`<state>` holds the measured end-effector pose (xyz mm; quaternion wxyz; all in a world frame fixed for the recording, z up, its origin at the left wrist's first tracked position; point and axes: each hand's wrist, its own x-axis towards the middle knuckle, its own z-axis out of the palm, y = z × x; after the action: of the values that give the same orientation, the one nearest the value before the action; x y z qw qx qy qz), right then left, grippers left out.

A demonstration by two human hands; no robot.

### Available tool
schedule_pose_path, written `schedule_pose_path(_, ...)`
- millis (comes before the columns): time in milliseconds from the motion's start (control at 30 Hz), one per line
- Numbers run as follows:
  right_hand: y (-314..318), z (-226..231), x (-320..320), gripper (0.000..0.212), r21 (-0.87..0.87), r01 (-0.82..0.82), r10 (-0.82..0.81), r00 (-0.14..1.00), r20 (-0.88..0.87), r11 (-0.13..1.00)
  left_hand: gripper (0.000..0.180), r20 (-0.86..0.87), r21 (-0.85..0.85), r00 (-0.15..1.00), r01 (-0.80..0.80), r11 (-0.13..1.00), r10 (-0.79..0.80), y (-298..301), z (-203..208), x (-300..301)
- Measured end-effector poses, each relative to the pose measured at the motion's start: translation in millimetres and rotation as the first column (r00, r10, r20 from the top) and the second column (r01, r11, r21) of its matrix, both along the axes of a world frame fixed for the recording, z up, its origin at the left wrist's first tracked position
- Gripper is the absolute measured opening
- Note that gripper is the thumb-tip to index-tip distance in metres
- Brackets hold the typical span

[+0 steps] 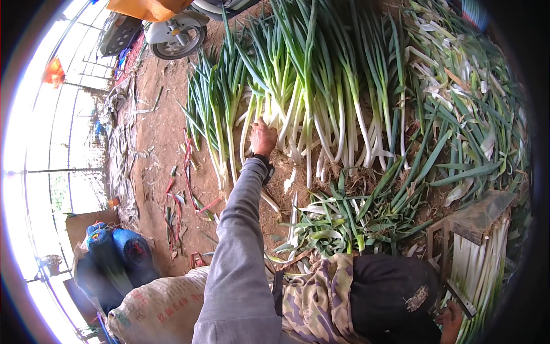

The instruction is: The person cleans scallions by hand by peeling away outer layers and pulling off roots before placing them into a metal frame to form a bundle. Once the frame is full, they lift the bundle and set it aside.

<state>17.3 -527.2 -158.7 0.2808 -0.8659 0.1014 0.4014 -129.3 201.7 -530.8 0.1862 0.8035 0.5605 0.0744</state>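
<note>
My left hand (pixel 263 137), at the end of a grey sleeve, reaches forward among the large green onions (pixel 309 97). Its fingers are closed around the pale lower stalks of the pile; how many they hold is hidden. The onions lie in a wide row, leaves pointing away, white stems and roots toward me. At the lower right, my right hand (pixel 451 322) has curled fingers beside a dark, flat tool with a bright edge (pixel 462 299). What that hand holds is unclear. Next to it, a bundle of trimmed white-stemmed onions (pixel 480 269) rests against a wooden stand (pixel 478 221).
Stripped leaves (pixel 349 221) lie before my knees, with a larger leaf heap (pixel 464 126) at right. A printed woven sack (pixel 160 307) and blue bundles (pixel 129 252) sit at lower left. Red ties (pixel 186 166) lie on the dirt floor. A parked scooter (pixel 175 37) stands at the back.
</note>
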Motion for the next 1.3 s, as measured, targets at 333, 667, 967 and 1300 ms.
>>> schedule_pose_path(333,8,2,2,0.048,0.022,0.029,-0.027,0.997,-0.074,0.999,0.089,-0.090,-0.321,0.993,-0.104,0.941,0.079,28,-17,11)
schedule_pose_path(667,14,8,0,0.050,-0.008,-0.024,0.024,0.999,-0.041,1.000,0.056,0.209,-0.422,0.978,0.102,0.901,-0.012,4,13,29)
schedule_pose_path(967,11,1,4,0.050,0.045,-0.147,0.149,0.988,-0.034,0.988,0.048,0.211,-0.254,0.889,0.451,0.856,-0.406,48,38,-14)
schedule_pose_path(1300,-8,10,-6,0.053,-0.036,-0.180,0.181,0.983,0.024,0.983,0.068,0.072,-0.326,0.965,0.262,0.908,-0.253,-108,57,73)
